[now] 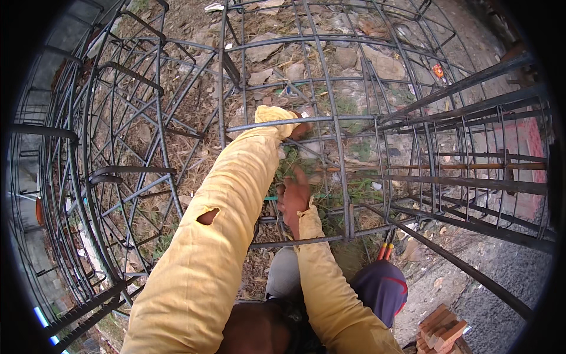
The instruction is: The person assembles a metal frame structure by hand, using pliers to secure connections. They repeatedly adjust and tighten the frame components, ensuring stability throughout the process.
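Note:
My left arm, in a yellow sleeve [212, 218] with a torn hole, reaches through the rebar grid [333, 112]. My left hand [302, 130] is at a crossbar, partly behind the bar and the cuff; its fingers are too hidden to read. Nearer to me, my right hand [295, 197] is inside the same grid, just beyond its near bar. The fingers of this hand are curled closed, and what they hold cannot be made out. Green weeds [289, 162] grow between and around both hands.
Another rebar cage [127, 141] stands at the left, with hooked bar ends. Long bars [471, 183] run off to the right. Orange-handled tool grips [386, 251] show beside my knee [380, 289]. Broken bricks [441, 330] lie at the lower right, and stones [383, 62] lie beyond the grid.

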Motion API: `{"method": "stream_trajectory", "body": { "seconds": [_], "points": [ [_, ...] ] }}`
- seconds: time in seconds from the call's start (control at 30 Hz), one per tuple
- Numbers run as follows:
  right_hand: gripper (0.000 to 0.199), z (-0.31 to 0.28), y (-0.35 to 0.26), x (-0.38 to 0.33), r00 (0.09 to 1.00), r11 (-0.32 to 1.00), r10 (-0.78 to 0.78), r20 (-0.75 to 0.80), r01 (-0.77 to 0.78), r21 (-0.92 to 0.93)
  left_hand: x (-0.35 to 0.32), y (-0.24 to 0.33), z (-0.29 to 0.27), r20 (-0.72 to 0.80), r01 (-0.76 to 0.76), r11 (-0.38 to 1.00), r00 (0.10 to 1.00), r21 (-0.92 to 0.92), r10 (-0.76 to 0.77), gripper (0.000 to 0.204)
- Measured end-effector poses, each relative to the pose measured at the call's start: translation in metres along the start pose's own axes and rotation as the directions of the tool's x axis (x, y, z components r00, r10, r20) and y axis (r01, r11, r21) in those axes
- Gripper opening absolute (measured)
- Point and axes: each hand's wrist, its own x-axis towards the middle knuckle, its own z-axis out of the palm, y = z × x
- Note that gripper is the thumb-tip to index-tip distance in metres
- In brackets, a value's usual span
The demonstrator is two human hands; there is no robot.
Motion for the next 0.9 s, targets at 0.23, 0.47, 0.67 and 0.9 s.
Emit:
{"method": "stream_trajectory", "body": {
  "seconds": [0.23,0.47,0.67,0.9],
  "points": [
    [0.049,-0.002,0.007,0.013,0.996,0.987,-0.091,-0.006,0.091,0.13,0.01,-0.022,-0.004,-0.171,-0.381,0.868,0.924,-0.32,0.343,0.014],
    [0.039,0.022,0.024,0.003,0.983,0.915,-0.148,-0.111,0.178,0.362,0.03,-0.033,0.002,-0.408,-0.693,0.515,0.717,-0.505,0.565,0.014],
    [0.035,0.022,0.031,0.01,0.978,0.808,-0.199,-0.064,0.201,0.555,0.022,-0.042,-0.002,-0.641,-0.837,0.091,0.479,-0.54,0.6,0.014],
    [0.03,0.016,0.018,0.008,0.994,0.862,-0.103,0.041,0.069,0.503,-0.093,-0.045,-0.044,-0.868,-0.818,-0.415,0.19,-0.398,0.458,0.014]
  ]
}}
